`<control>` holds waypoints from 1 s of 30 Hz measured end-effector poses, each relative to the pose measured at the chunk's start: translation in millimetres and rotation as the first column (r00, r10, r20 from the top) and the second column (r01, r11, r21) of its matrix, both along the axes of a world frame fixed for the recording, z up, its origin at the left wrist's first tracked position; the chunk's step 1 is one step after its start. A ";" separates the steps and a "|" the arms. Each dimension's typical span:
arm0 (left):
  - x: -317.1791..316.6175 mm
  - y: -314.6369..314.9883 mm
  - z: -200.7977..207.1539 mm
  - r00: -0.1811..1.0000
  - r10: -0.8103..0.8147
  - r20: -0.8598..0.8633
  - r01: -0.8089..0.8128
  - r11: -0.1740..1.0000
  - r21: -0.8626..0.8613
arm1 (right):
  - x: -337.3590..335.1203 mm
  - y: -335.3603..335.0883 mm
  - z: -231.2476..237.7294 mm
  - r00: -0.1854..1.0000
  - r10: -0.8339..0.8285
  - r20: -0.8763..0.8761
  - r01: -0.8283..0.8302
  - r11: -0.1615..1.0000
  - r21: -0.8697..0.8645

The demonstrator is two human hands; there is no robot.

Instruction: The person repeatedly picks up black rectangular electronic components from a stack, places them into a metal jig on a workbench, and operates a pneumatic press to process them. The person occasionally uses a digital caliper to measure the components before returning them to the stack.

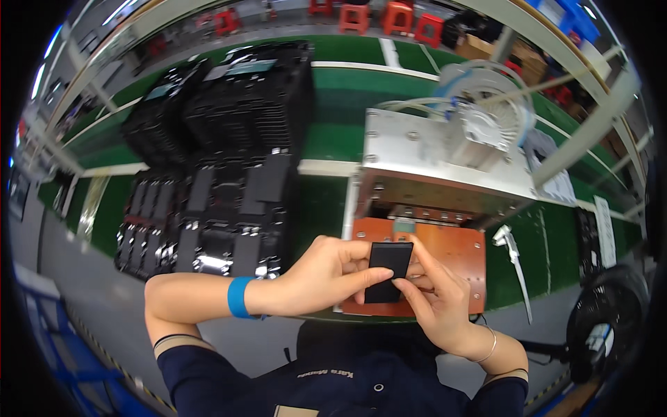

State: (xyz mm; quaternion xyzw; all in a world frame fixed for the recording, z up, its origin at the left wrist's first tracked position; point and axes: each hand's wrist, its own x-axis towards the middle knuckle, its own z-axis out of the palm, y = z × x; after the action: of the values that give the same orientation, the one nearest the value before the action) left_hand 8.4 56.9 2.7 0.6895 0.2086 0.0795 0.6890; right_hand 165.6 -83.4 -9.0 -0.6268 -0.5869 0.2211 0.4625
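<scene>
A flat black rectangular piece (390, 258) is held up in front of my body, over the near edge of an orange-brown base plate (458, 254). My left hand (340, 270) grips its left side, with the thumb lying across the front face. On the other side my right hand (439, 295) pinches it, thumb low and fingers partly behind. Just beyond the piece, a small greenish block (404, 226) sits on the base plate under a silver metal press fixture (410, 149). What lies behind the black piece is hidden.
Stacked black trays (243, 118) and trays holding dark flat pieces (264, 181) stand on the green bench at left. A caliper-like tool (514, 257) lies right of the fixture. Behind it stands a large reel (511, 104). A black fan (604, 326) is at lower right.
</scene>
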 end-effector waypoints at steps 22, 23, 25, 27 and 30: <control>-127.4 145.7 -17.7 0.569 0.800 0.188 -0.381 0.054 0.923 | -62.2 218.5 -41.8 0.068 -0.093 0.993 -0.405 0.907 0.113; -128.3 146.7 -18.4 0.571 0.798 0.193 -0.375 0.044 0.926 | -59.6 216.3 -40.2 0.060 -0.101 0.993 -0.417 0.901 0.117; -127.8 146.7 -21.2 0.579 0.793 0.189 -0.367 0.046 0.929 | -54.4 207.6 -35.3 0.045 -0.120 0.992 -0.433 0.892 0.128; -124.3 147.2 -20.6 0.589 0.783 0.200 -0.376 0.047 0.925 | -49.5 189.5 -26.4 0.097 -0.131 0.987 -0.477 0.864 0.161; -125.3 148.9 -20.5 0.596 0.764 0.247 -0.421 0.034 0.907 | -37.1 136.2 -7.7 0.302 -0.133 0.944 -0.569 0.769 0.290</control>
State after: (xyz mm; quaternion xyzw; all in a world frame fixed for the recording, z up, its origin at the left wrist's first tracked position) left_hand -116.9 205.8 -17.8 0.7889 0.5007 0.3544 0.0370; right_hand 128.6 52.8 -16.7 -0.3669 -0.8621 -0.3060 0.1691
